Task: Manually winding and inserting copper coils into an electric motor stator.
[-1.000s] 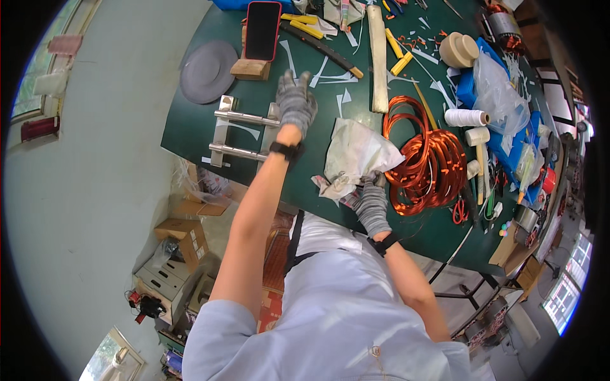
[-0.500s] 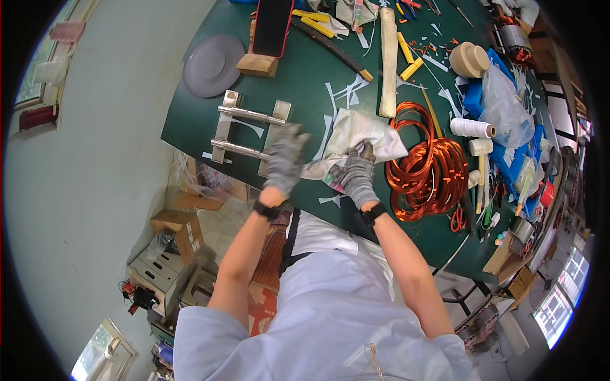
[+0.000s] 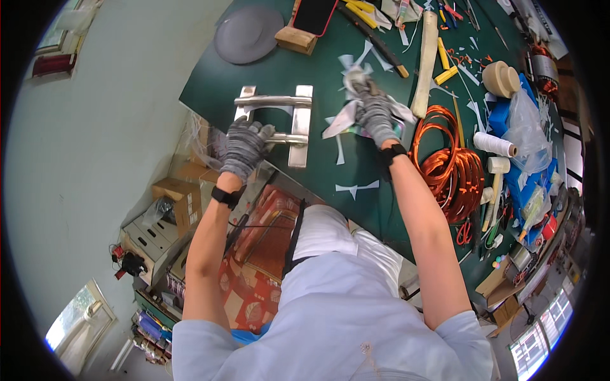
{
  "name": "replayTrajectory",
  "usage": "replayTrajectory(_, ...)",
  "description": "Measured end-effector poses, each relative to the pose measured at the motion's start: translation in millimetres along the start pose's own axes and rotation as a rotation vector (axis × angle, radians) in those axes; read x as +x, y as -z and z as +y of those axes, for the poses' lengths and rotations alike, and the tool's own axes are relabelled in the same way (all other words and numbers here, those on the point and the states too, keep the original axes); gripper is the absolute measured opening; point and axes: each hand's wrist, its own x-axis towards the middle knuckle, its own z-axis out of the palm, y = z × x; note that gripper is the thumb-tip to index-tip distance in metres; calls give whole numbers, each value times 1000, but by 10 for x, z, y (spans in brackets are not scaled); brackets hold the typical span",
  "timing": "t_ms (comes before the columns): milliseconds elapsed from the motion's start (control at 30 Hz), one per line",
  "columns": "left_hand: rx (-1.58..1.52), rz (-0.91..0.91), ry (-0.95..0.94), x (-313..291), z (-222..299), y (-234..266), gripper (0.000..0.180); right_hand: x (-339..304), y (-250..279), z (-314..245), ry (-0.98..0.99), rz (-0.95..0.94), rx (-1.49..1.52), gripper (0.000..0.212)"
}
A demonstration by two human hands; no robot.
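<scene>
Right hand (image 3: pixel 376 115) clamped on white cloth (image 3: pixel 344 121); left hand (image 3: pixel 244 149) at the metal frame (image 3: pixel 301 119) on the table (image 3: pixel 321 70), closure indeterminate — a careless push toward the near edge could drop the frame.

A blurred right hand (image 3: pixel 376 115), a partly covered metal frame (image 3: pixel 300 115)
The right fingers (image 3: pixel 365 91) smear into the white cloth (image 3: pixel 344 120), their grip unclear; the left hand (image 3: pixel 244 148) covers the metal frame's near left corner. The phone (image 3: pixel 314 14) is cut off at the far edge; the orange scraps (image 3: pixel 454 54), far right, are too small to identify.
</scene>
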Motion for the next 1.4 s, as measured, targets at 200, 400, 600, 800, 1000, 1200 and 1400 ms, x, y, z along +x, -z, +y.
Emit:
replayTrajectory(200,-560,371,474,-875,27,150,38,-250,-163,-815,418,59,398,50)
replayTrajectory(400,-1099,625,917,-1938,255,-255,37,-1521,565,-267,114,90,1162,55)
replayTrajectory(600,-1410,632,1254,-2070,695,-274,34,-2708,-690,673,-549,237,892,57)
replayTrajectory(800,-1454,572,1320,-2453,995,-582,33,-1792,-436,-496,-249,-193,42,32)
replayTrajectory(1000,-1167,511,1320,-2399,1290,-584,28,-202,-352,-2059,-323,-2,1234,24)
replayTrajectory(1200,-1490,496,1465,-2393,1475,-528,27,52,-176,-2377,258,19,971,34)
replayTrajectory(1400,-1511,442,1428,-2266,1442,-530,28,-216,438,-500,171,425,805,35)
